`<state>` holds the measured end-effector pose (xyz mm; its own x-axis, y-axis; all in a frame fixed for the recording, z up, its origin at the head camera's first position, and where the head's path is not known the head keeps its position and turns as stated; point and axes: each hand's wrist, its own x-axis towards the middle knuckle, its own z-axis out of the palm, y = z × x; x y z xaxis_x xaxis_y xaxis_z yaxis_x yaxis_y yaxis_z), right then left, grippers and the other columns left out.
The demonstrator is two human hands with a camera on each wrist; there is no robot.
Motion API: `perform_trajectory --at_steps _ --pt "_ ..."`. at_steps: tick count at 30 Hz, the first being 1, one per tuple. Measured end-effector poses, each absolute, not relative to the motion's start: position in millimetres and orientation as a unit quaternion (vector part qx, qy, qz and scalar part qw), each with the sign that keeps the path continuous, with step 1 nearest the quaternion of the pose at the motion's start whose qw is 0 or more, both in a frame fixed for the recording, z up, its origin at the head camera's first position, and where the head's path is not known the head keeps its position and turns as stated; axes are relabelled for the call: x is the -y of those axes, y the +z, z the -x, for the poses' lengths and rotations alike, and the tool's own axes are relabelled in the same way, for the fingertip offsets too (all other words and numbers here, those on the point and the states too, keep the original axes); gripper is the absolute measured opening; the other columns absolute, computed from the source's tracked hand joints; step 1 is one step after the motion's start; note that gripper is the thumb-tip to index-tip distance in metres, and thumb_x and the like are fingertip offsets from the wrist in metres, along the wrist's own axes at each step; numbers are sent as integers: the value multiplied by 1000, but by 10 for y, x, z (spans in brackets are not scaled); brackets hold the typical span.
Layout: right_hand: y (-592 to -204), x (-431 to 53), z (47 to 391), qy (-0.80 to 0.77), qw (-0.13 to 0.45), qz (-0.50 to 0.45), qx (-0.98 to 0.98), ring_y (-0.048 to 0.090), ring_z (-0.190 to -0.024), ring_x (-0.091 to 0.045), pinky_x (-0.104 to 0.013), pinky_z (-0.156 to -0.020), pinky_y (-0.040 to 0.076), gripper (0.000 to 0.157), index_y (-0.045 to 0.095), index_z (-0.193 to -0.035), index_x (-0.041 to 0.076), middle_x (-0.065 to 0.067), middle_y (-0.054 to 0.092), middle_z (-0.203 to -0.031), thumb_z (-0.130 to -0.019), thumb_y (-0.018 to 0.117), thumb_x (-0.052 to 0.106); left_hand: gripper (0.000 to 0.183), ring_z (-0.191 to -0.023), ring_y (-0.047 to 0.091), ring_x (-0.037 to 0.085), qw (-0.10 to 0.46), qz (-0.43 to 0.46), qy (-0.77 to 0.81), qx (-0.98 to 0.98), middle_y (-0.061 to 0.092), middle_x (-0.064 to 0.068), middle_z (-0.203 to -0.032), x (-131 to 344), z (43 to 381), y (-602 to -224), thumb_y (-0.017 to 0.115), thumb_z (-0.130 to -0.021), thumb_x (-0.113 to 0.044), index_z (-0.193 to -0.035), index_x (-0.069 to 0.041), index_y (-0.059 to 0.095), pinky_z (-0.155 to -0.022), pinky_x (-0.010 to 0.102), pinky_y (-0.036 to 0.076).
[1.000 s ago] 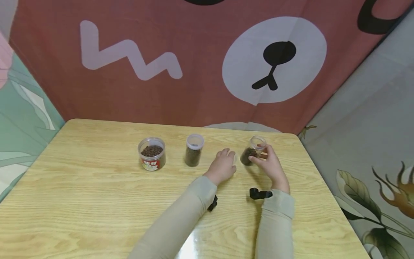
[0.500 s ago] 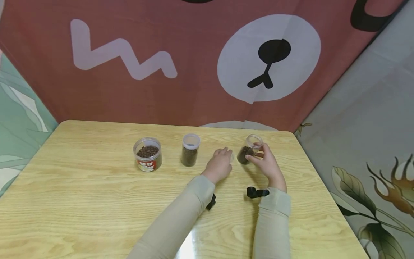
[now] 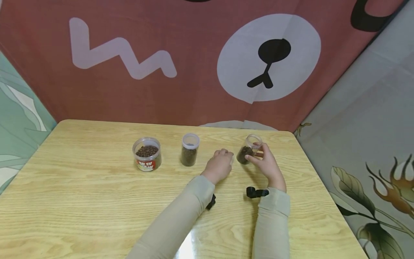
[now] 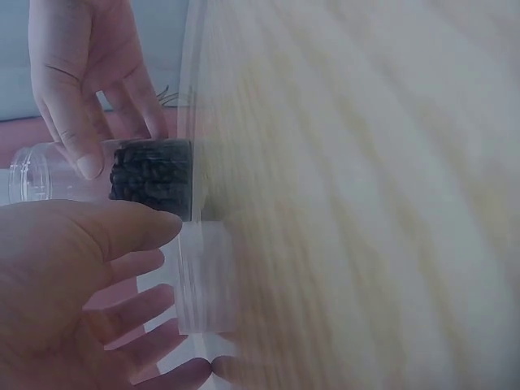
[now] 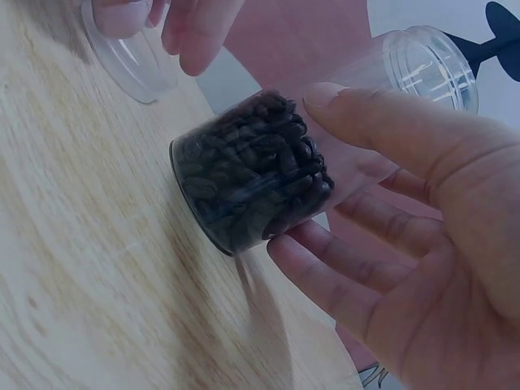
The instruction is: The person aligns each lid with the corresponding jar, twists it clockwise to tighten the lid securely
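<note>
My right hand (image 3: 266, 162) holds a clear jar (image 3: 248, 149) round its side, thumb on one side and fingers on the other. Dark beans (image 5: 252, 162), like coffee beans, fill its lower part. The threaded mouth (image 5: 439, 69) has no lid on it. The base is at or very near the table. Just left of the jar, my left hand (image 3: 219, 165) has thumb and fingers round a clear, shallow lid (image 4: 207, 276) at the tabletop. Part of this lid is hidden by the fingers in the head view.
A capped clear jar (image 3: 189, 151) of dark contents stands left of my left hand. Farther left is a wide open tub (image 3: 147, 156) of brown beans with a red label. The wooden table (image 3: 97, 201) meets a brown cloth (image 3: 145, 97) at its back edge.
The head view has shifted slightly. My left fingers have drawn in closer round the lid. My right hand and its jar keep about the same place on the table.
</note>
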<state>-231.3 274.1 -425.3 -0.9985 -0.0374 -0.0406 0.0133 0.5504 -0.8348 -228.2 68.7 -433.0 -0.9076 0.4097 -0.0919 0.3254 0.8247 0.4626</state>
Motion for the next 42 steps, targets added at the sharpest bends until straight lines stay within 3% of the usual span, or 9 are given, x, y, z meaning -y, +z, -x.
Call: perform_trajectory --at_steps 8,16,21,28,36,42 --pt "-4269 -2736 2320 -477 26 16 -878 46 -131 -47 -58 -104 46 61 39 -145 3 -22 41 -150 -96 73 21 43 -125 53 24 53 -210 158 -963 56 6 -138 -698 2269 -4340 61 -102 -18 -144 -13 55 -96 37 54" --pt "-4261 -2728 2293 -477 39 44 -877 49 -128 -46 -55 -99 51 62 42 -142 1 -22 44 -144 -93 76 19 50 -124 53 29 58 -205 173 -962 58 10 -138 -664 2256 -4312 72 -95 -21 -141 -7 57 -99 39 52" --pt "-4242 -2703 2290 -488 57 65 -869 51 -127 -46 -50 -94 53 63 43 -142 3 -21 46 -136 -92 78 18 52 -129 50 33 70 -197 198 -958 56 13 -140 -616 2256 -4300 68 -97 -20 -145 -5 53 -104 41 50" --pt "-4225 -2679 2274 -494 77 69 -863 51 -127 -45 -51 -93 52 62 42 -142 5 -20 44 -141 -92 78 16 51 -128 49 35 63 -193 231 -951 53 16 -140 -554 2273 -4330 64 -101 -23 -148 -7 51 -103 40 50" --pt "-4237 -2683 2279 -490 83 80 -864 52 -124 -42 -48 -92 52 60 43 -139 4 -19 44 -141 -92 78 17 51 -117 51 38 27 -157 291 -943 51 19 -135 -507 2290 -4302 63 -100 -26 -147 -11 52 -89 42 56" --pt "-4250 -2678 2289 -496 82 86 -860 54 -122 -41 -45 -91 52 58 44 -137 1 -20 47 -137 -92 78 15 50 -122 49 37 -17 -136 355 -925 49 19 -138 -496 2296 -4225 59 -100 -31 -147 -14 53 -93 44 54"
